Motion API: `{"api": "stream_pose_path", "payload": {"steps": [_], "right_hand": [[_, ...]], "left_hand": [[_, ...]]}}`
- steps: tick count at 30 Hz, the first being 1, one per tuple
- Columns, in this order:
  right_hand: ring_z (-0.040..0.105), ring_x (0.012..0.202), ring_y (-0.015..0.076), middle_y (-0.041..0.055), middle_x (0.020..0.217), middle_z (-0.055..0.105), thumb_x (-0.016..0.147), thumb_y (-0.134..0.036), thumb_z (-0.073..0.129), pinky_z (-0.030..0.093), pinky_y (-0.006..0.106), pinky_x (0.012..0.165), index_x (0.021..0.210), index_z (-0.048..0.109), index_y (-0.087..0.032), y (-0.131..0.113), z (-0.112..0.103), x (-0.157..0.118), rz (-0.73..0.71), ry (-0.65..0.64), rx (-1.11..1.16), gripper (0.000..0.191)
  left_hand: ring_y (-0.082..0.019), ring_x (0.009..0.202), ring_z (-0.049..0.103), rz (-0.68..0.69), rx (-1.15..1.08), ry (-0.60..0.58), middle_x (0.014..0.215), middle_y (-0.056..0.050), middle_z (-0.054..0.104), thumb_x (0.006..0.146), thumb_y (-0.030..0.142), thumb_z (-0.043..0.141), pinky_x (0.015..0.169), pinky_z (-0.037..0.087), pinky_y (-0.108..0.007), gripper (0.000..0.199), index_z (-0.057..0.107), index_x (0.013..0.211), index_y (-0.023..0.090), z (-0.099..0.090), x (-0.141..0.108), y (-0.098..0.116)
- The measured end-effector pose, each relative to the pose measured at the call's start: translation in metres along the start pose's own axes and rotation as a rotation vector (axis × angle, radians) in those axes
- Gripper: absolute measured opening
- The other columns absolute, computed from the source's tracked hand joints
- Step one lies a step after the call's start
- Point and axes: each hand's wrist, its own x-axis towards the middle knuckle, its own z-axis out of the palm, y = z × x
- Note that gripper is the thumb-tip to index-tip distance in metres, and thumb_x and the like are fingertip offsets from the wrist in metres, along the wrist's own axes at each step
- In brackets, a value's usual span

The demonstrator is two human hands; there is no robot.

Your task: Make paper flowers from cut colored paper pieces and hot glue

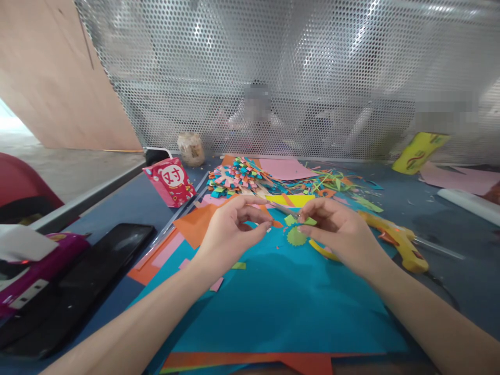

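My left hand [238,224] is curled, thumb and fingertips close together above the blue paper sheet [273,297]; what they hold, if anything, I cannot make out. My right hand [336,229] pinches a small light-green paper piece [311,221] between thumb and fingers. Below its fingertips lies a round green paper with a jagged edge [297,235]. Yellow-handled scissors [325,251] show beside and behind the right hand, blades pointing to the upper left; whether that hand also holds them is unclear. Pink and green scraps [216,284] dot the sheet.
Beyond the hands sits a fringed multicoloured paper pile [242,177]. A red carton [170,181] and black phone [78,281] are at left, a yellow glue gun [404,242] and yellow can [420,152] at right. A perforated metal panel [312,67] closes off the back.
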Motion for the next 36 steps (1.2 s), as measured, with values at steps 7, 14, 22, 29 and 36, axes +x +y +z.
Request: {"api": "stream_pose_path", "payload": {"steps": [7, 14, 22, 29, 36], "right_hand": [[0.057, 0.074, 0.012, -0.0014, 0.076, 0.057, 0.062, -0.016, 0.068, 0.048, 0.023, 0.065, 0.074, 0.053, -0.021, 0.0036, -0.0001, 0.0006, -0.029, -0.022, 0.031, 0.019], [0.056, 0.073, 0.0111, -0.0013, 0.078, 0.057, 0.064, -0.015, 0.067, 0.048, 0.022, 0.064, 0.076, 0.054, -0.021, 0.0045, 0.0001, -0.0005, -0.04, -0.042, 0.034, 0.019], [0.056, 0.073, 0.0095, -0.002, 0.076, 0.056, 0.065, -0.013, 0.065, 0.047, 0.021, 0.067, 0.075, 0.054, -0.02, 0.0048, -0.0004, -0.0009, -0.05, -0.063, 0.054, 0.017], [0.055, 0.073, 0.0087, -0.0028, 0.074, 0.054, 0.065, -0.008, 0.061, 0.047, 0.021, 0.069, 0.076, 0.053, -0.02, 0.0053, 0.002, -0.0014, -0.098, -0.064, 0.073, 0.019], [0.053, 0.072, 0.01, -0.0019, 0.074, 0.052, 0.066, -0.009, 0.059, 0.047, 0.023, 0.068, 0.077, 0.053, -0.021, 0.0036, 0.0017, -0.003, -0.118, -0.072, 0.018, 0.017]], "left_hand": [[-0.018, 0.073, 0.064, -0.017, -0.027, -0.057, 0.069, -0.001, 0.064, 0.067, 0.013, 0.059, 0.046, 0.038, -0.019, 0.03, 0.053, 0.097, 0.016, 0.0028, 0.0007, -0.0017], [-0.016, 0.073, 0.063, -0.045, -0.136, -0.153, 0.074, -0.003, 0.067, 0.07, 0.014, 0.059, 0.048, 0.04, -0.018, 0.031, 0.054, 0.101, 0.017, 0.0028, -0.0006, -0.0036], [-0.011, 0.062, 0.059, -0.049, -0.181, -0.182, 0.076, -0.002, 0.068, 0.073, 0.019, 0.061, 0.049, 0.043, -0.018, 0.03, 0.057, 0.103, 0.018, 0.0037, 0.0005, -0.007], [-0.012, 0.068, 0.06, -0.047, -0.26, -0.224, 0.076, -0.002, 0.067, 0.074, 0.014, 0.059, 0.048, 0.044, -0.017, 0.031, 0.056, 0.104, 0.017, 0.0039, 0.0018, -0.01], [-0.014, 0.073, 0.062, -0.055, -0.278, -0.233, 0.075, -0.002, 0.067, 0.074, 0.013, 0.059, 0.049, 0.044, -0.017, 0.032, 0.054, 0.105, 0.015, 0.004, 0.0017, -0.0094]]}}
